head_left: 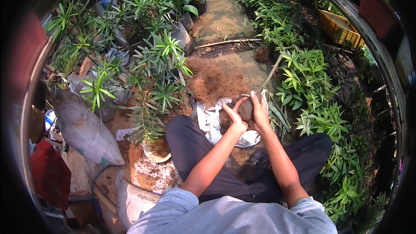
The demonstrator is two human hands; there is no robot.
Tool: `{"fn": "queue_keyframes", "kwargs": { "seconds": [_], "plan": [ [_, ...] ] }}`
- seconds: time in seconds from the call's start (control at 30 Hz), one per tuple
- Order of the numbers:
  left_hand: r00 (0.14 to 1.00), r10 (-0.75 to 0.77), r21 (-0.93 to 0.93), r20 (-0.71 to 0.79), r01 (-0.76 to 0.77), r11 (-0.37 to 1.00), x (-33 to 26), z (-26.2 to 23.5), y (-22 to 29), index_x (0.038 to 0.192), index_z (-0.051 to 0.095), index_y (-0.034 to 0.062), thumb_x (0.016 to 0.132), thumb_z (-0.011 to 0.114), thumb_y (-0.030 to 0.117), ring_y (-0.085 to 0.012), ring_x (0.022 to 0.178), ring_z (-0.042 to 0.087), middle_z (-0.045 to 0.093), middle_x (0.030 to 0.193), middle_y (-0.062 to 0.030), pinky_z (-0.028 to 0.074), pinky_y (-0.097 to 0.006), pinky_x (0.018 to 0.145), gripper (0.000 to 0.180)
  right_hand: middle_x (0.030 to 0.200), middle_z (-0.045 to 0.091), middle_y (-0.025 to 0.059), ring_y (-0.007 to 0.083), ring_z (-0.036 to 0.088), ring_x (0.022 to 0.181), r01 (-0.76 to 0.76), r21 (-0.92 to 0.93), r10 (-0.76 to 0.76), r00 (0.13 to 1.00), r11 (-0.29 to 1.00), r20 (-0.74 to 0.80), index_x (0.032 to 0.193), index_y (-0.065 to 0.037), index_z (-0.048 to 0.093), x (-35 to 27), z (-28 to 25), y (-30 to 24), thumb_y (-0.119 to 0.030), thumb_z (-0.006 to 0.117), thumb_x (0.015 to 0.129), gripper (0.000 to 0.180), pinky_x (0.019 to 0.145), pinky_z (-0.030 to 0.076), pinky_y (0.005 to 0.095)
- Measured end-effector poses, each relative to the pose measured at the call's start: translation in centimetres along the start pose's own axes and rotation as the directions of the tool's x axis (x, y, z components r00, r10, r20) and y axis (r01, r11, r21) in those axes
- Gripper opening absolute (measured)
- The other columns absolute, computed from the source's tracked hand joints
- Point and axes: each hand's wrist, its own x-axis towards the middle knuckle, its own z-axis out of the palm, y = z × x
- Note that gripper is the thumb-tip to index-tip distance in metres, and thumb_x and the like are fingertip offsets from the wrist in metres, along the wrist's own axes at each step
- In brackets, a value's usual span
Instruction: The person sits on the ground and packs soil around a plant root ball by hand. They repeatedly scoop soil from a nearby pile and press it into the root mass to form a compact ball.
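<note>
Between my two palms sits a dark brown ball of soil (246,109). My left hand (236,116) cups its left side with the thumb and fingers pointing away from me. My right hand (261,112) presses against the right side. A pale green stem (273,72) slants up and to the right from the ball; how it joins the soil is partly hidden by my fingers. Below the hands, a torn white plastic sheet (208,122) lies on the ground with loose dark soil on it. Just beyond is a heap of reddish-brown coir fibre (214,81).
Leafy potted plants (164,56) crowd the left, and low green plants (312,86) line the right. A stick (227,42) crosses the path ahead. Filled sacks (89,125) and a round pale container (157,151) stand at my left. A yellow crate (340,28) is far right.
</note>
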Motion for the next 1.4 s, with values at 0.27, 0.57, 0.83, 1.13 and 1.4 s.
{"fn": "queue_keyframes", "kwargs": {
  "seconds": [0.27, 0.57, 0.83, 1.13, 1.4],
  "plan": [
    [0.995, 0.067, 0.082, 0.08, -0.074, 0.994, -1.1, -0.5, 0.1, 0.125, 0.057, 0.0045, 0.082, 0.029, 0.085, -0.0308, 0.122, 0.053, 0.056, 0.131, -0.0144, 0.04, -0.043, 0.105, 0.095, 0.093, 0.068, 0.0094, 0.0192, 0.065, 0.089, 0.388, -0.326, -0.366, 0.922, 0.862, 0.129, 0.109, 0.0, 0.055, -1.7, 1.0, 1.0, -0.022, 0.072, 0.09, 0.033, 0.083, 0.05, 0.0326],
    [0.985, 0.001, 0.101, 0.175, -0.019, 0.995, 0.4, -0.4, 0.2, 0.11, 0.058, 0.0084, 0.084, 0.038, 0.08, -0.0244, 0.109, 0.061, 0.063, 0.111, -0.0099, 0.046, -0.045, 0.098, 0.079, 0.093, 0.063, 0.0124, 0.0229, 0.064, 0.085, -0.36, 0.558, 0.208, 0.925, 0.748, 0.317, 0.1, -0.006, 0.055, 0.5, -1.5, -1.8, -0.044, 0.059, 0.097, 0.038, 0.081, 0.055, 0.0363],
    [0.926, 0.319, 0.346, 0.204, -0.373, 0.861, 0.0, -0.2, -0.4, 0.111, 0.057, 0.0037, 0.098, 0.037, 0.064, -0.0197, 0.103, 0.058, 0.062, 0.109, -0.0082, 0.042, -0.033, 0.098, 0.064, 0.11, 0.063, 0.0096, 0.0191, 0.058, 0.104, 0.339, -0.145, -0.317, 0.936, 0.93, 0.155, 0.119, 0.0, 0.057, -0.5, -0.4, 0.4, -0.036, 0.06, 0.097, 0.042, 0.094, 0.044, 0.0339],
    [0.782, 0.354, 0.279, 0.513, -0.541, 0.793, -1.3, 0.6, 0.1, 0.133, 0.051, 0.0, 0.1, 0.023, 0.061, -0.0227, 0.127, 0.046, 0.05, 0.141, -0.0143, 0.026, -0.036, 0.113, 0.075, 0.093, 0.061, 0.0051, 0.0173, 0.063, 0.085, -0.251, 0.506, 0.222, 0.968, 0.825, 0.117, 0.118, -0.012, 0.055, 0.1, -0.1, -2.0, -0.043, 0.059, 0.096, 0.039, 0.078, 0.054, 0.0348],
    [0.243, 0.241, 0.275, 0.94, -0.955, -0.11, -0.4, 0.6, 2.6, 0.108, 0.076, 0.0193, 0.086, 0.073, 0.04, -0.0393, 0.146, 0.023, 0.032, 0.157, -0.0183, 0.024, -0.053, 0.115, 0.031, 0.091, 0.062, 0.0063, 0.0196, 0.062, 0.083, -0.424, 0.594, 0.35, 0.905, 0.684, 0.242, 0.106, -0.013, 0.056, 2.0, -3.4, -1.9, -0.043, 0.059, 0.096, 0.032, 0.074, 0.054, 0.0363]
  ]
}}
